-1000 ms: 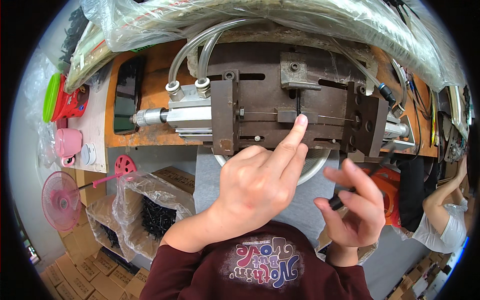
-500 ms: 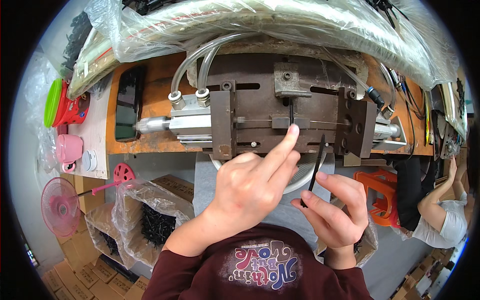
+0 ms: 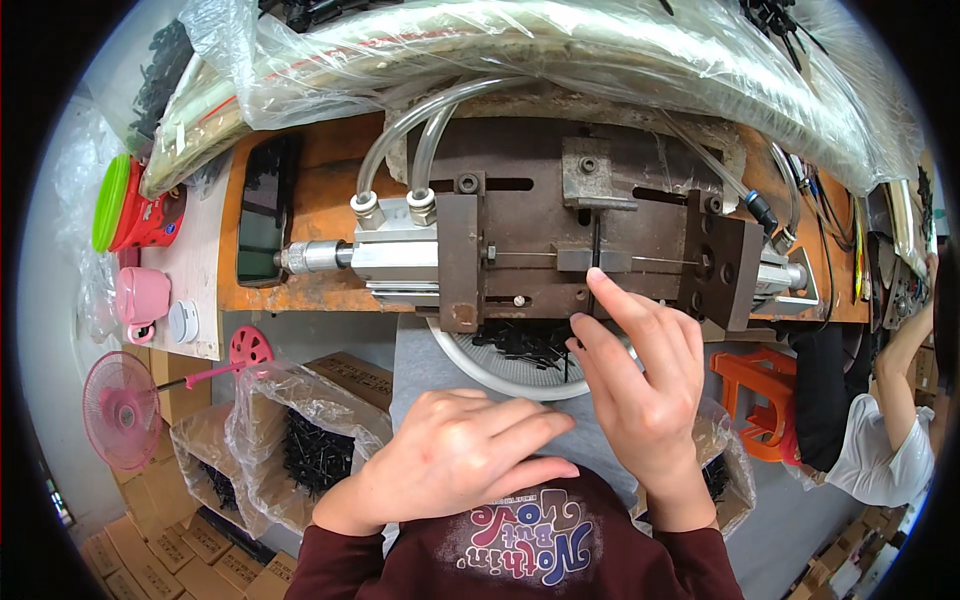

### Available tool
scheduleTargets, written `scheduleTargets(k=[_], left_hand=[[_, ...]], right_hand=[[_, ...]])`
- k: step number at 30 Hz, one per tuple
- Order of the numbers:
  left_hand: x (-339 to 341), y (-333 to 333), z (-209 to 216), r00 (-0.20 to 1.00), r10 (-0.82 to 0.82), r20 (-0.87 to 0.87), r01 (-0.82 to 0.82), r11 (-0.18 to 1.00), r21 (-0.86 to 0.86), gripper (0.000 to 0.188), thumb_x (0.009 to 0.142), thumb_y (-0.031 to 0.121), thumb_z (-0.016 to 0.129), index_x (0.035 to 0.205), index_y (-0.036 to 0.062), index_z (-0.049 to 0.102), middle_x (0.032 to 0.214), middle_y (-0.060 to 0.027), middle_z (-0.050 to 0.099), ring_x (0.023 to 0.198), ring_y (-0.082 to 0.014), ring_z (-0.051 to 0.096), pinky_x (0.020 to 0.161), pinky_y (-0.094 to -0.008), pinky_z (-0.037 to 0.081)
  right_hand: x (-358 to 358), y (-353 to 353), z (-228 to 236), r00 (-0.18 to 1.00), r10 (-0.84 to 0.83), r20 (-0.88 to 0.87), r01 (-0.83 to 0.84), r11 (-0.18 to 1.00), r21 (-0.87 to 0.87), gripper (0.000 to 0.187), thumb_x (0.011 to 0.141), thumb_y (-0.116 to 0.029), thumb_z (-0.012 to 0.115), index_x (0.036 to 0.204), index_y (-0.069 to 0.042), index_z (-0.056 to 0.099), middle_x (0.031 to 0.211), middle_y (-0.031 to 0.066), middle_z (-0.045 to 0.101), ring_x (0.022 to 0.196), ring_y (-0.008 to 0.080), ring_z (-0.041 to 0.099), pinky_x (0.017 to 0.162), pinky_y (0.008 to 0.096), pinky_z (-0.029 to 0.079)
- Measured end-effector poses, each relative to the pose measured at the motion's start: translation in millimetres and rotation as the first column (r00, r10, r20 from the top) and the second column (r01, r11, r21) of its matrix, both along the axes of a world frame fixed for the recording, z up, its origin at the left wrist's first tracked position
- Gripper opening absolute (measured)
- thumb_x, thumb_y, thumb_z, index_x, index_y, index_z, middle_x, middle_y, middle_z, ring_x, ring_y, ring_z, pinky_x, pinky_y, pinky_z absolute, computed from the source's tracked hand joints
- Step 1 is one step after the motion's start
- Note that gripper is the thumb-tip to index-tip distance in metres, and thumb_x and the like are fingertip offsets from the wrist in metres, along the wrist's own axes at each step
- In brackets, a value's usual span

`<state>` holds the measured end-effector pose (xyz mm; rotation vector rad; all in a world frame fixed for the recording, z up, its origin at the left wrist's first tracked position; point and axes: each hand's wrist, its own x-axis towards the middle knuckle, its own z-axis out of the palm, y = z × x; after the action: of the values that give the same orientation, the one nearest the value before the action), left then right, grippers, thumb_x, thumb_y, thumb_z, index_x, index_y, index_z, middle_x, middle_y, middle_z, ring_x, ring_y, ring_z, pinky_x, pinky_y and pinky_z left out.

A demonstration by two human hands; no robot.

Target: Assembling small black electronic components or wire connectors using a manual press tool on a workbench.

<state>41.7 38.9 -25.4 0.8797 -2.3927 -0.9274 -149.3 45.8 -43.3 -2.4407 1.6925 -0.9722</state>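
The person's right hand (image 3: pixel 650 385) is reaching up to the fixture (image 3: pixel 520 215), its index fingertip meeting the near end of the visible part of a black strip (image 3: pixel 597 238). The strip is lying lengthwise away from the person, crossing the small block (image 3: pixel 572 260) at the fixture's middle and running up to the bracket (image 3: pixel 588 165). The thumb and index finger are standing a little apart, with something dark showing between them; whether they are pinching it cannot be told. The left hand (image 3: pixel 470 445) is hovering in front of the shirt (image 3: pixel 530 535), holding nothing, its fingers reaching loosely to the right and its thumb parting from them.

Thin rods (image 3: pixel 522 254) are pointing at the block from both sides, between two dark uprights (image 3: pixel 461 260). Beyond the left upright a silver cylinder (image 3: pixel 395 255) is carrying two clear tubes (image 3: pixel 380 140). Below the fixture's near edge, a white-rimmed basin (image 3: pixel 465 372) is holding many black pieces (image 3: pixel 525 342). A phone (image 3: pixel 266 210) is lying on the bench (image 3: pixel 330 205) to the left. A pink fan (image 3: pixel 122 410) is standing lower left, near bags (image 3: pixel 250 400) containing more black pieces. At right, an orange stool (image 3: pixel 735 372) is standing near a co-worker (image 3: pixel 880 455).
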Motion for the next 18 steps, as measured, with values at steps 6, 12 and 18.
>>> scheduleTargets(k=[6, 12, 18], left_hand=[[-2.0, -1.4, -0.1, 0.997, -0.040, -0.061, 0.039, 0.999, -0.017, 0.026, 0.075, 0.028, 0.078, 0.090, 0.0085, 0.071, 0.078, 0.0005, 0.068, 0.054, -0.0166, 0.058, 0.050, -0.0265, 0.045], [-0.8, -0.7, 1.1, 0.990, -0.092, -0.103, 0.092, 0.996, -0.006, 0.020, 0.078, 0.025, 0.076, 0.088, 0.0078, 0.070, 0.076, -0.0014, 0.067, 0.063, -0.0196, 0.065, 0.056, -0.0290, 0.052], [8.4, 3.4, -6.0, 0.984, -0.061, -0.169, 0.060, 0.998, -0.012, 0.019, 0.080, 0.023, 0.075, 0.089, 0.0074, 0.070, 0.077, -0.0025, 0.068, 0.065, -0.0207, 0.066, 0.058, -0.0301, 0.053]], right_hand=[[1.3, -5.5, 13.2, 0.997, -0.001, -0.071, 0.004, 0.999, 0.049, 0.026, 0.063, -0.003, 0.076, 0.088, -0.002, 0.068, 0.115, 0.0100, 0.066, 0.076, 0.0185, 0.060, 0.069, 0.0318, 0.041], [1.0, -6.4, 20.6, 0.989, 0.036, -0.141, -0.032, 0.999, 0.028, 0.023, 0.067, -0.005, 0.065, 0.089, 0.001, 0.066, 0.114, 0.0142, 0.064, 0.070, 0.0170, 0.057, 0.066, 0.0323, 0.041], [-2.1, -36.5, 63.6, 0.989, 0.136, 0.054, -0.136, 0.991, -0.004, 0.031, 0.068, -0.013, 0.081, 0.093, -0.004, 0.065, 0.098, 0.0102, 0.065, 0.083, 0.0265, 0.058, 0.071, 0.0371, 0.043]])
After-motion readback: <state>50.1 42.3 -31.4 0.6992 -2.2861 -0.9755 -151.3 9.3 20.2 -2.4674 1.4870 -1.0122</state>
